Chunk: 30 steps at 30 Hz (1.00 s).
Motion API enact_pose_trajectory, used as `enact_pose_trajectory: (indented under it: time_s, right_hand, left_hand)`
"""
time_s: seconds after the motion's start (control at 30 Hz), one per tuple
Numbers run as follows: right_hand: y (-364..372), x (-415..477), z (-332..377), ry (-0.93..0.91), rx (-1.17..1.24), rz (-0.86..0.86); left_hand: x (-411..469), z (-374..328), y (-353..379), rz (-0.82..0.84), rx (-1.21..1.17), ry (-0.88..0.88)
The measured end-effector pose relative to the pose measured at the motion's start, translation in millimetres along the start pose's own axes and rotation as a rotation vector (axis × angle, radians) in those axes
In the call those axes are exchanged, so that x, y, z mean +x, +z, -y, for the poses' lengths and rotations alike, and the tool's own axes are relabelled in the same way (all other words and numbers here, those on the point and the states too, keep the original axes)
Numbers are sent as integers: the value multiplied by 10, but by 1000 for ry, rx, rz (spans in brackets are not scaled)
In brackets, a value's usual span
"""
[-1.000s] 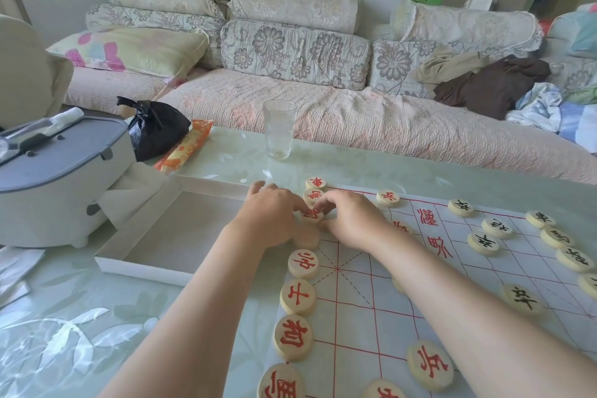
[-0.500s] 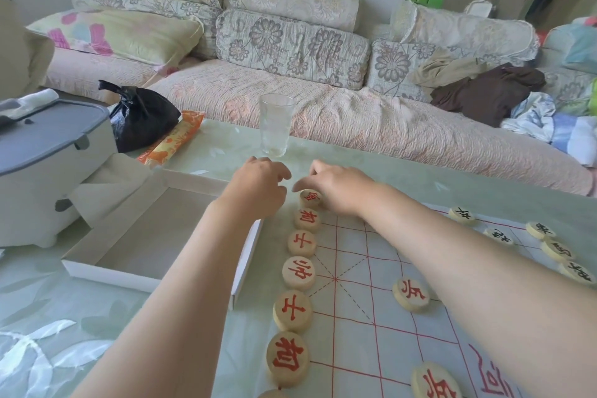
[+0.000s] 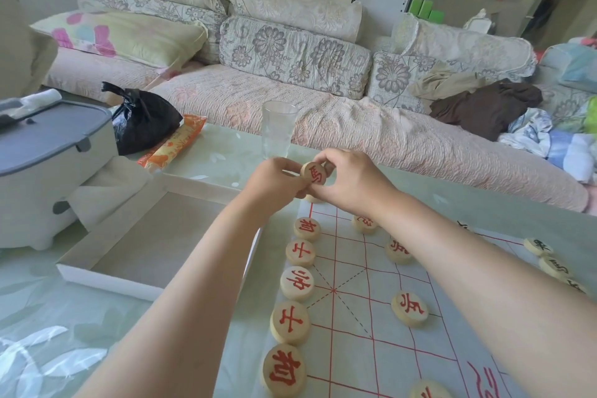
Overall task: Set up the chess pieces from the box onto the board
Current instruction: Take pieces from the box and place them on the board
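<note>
A round wooden piece with a red character (image 3: 314, 173) is lifted above the far left corner of the paper board (image 3: 361, 317), tilted toward me. My left hand (image 3: 274, 182) and my right hand (image 3: 350, 182) both pinch it by its rim. Another piece (image 3: 312, 199) lies half hidden under my hands. Red-marked pieces (image 3: 296, 283) stand in a column along the board's left edge, with more red ones (image 3: 409, 308) further in. Black-marked pieces (image 3: 538, 246) sit at the right edge. The white box (image 3: 106, 275) lies to the left of the board.
A drinking glass (image 3: 278, 129) stands on the glass table just beyond my hands. A black plastic bag (image 3: 142, 121) and an orange snack packet (image 3: 176, 145) lie at the far left, beside a grey-lidded appliance (image 3: 48, 165). A sofa with cushions runs behind the table.
Both hands have risen from the top of the piece column and lifted one red piece between them. The camera has tilted, so the board sits lower and further right in view.
</note>
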State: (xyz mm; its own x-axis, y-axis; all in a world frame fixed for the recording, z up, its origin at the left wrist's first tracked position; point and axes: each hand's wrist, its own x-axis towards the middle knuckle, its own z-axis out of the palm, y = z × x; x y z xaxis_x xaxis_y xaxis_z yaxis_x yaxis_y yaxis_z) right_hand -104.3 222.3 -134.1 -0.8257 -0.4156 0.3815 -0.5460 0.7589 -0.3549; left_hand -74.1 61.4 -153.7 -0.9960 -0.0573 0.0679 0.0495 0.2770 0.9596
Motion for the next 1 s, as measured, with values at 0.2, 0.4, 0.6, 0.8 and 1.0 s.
enact_pose_trajectory:
  time_s: [0.2, 0.4, 0.6, 0.8, 1.0]
  right_hand:
    - [-22, -32, -116, -10, 87, 102]
    - [65, -114, -157, 122, 136, 116]
    - [343, -221, -339, 398, 32, 142]
    - [316, -229, -294, 375, -28, 195]
    - [282, -225, -281, 325, -101, 210]
  left_hand:
    - [11, -9, 34, -1, -2, -8]
    - [61, 145, 81, 26, 443, 114]
    - [98, 237, 23, 25, 855, 245]
    - [59, 252, 78, 134, 890, 228]
    - [1, 211, 143, 209, 942, 211]
